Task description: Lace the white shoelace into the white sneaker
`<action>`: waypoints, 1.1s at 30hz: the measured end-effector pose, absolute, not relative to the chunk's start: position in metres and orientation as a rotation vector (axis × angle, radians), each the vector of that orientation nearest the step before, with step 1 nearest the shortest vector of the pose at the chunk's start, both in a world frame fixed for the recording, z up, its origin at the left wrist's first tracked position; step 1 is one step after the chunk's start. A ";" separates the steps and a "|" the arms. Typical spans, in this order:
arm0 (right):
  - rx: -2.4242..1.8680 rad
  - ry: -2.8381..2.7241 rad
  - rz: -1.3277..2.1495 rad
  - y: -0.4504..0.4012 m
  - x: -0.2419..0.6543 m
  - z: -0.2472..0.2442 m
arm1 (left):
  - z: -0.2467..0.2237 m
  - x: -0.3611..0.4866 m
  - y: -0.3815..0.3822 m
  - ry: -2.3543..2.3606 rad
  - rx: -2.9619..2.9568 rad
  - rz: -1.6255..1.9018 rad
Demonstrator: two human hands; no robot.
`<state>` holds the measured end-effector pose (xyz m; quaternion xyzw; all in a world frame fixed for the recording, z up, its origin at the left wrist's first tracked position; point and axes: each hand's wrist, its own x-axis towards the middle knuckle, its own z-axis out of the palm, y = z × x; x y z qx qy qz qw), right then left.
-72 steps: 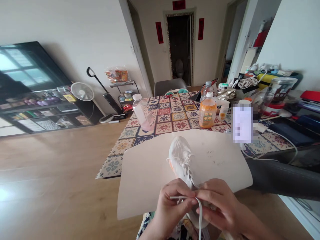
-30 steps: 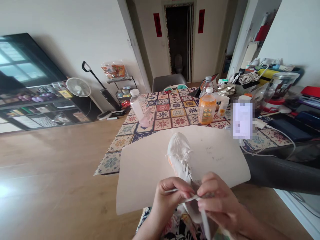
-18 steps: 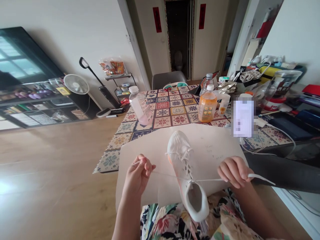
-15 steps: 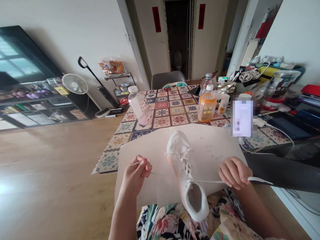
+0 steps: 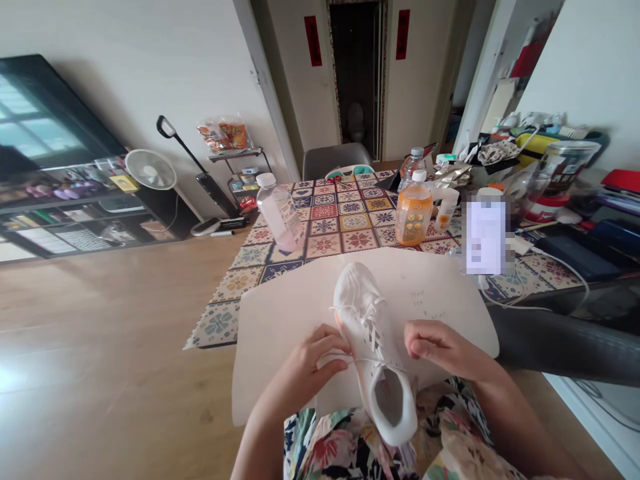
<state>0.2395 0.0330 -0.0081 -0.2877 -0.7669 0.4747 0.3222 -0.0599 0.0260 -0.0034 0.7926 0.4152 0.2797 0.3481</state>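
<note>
A white sneaker (image 5: 356,287) with an orange-pink line along its side rests with its toe pointing away and its heel over my lap. White shoelaces (image 5: 373,327) criss-cross its front, with loose lengths running out to both sides near the ankle opening. Beside the shoe's left edge, my left hand (image 5: 317,360) has thumb and fingers loosely closed around one lace. My right hand (image 5: 437,343) is curled just right of the shoe, closed on the other lace, whose far end is hidden. Under the shoe lies a large pale sheet (image 5: 280,320) with faint writing.
A patterned tablecloth (image 5: 325,230) covers the table beyond. On it stand a clear bottle (image 5: 281,213) with pink liquid, an orange bottle (image 5: 414,210) and a phone (image 5: 484,237) with its cable. Bags and jars crowd the right side. A black chair armrest (image 5: 565,340) is at right.
Both hands have come inward to the shoe from wide apart, and the laces have slackened. The shoe has stayed in nearly the same place.
</note>
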 end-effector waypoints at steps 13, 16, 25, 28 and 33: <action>-0.957 -2.179 1.460 0.030 0.243 -0.015 | -0.005 -0.036 0.017 1.053 2.143 0.831; -0.781 -1.970 1.752 0.036 0.244 -0.021 | -0.004 -0.038 0.017 0.923 2.061 0.804; -0.463 -1.545 1.673 0.032 0.229 -0.021 | -0.015 -0.032 0.021 0.482 1.487 1.045; -0.326 -1.448 1.658 0.026 0.215 -0.022 | -0.020 -0.023 0.017 0.394 1.367 1.109; -0.234 -1.323 1.570 0.021 0.194 -0.028 | -0.030 -0.010 0.017 0.451 1.233 1.235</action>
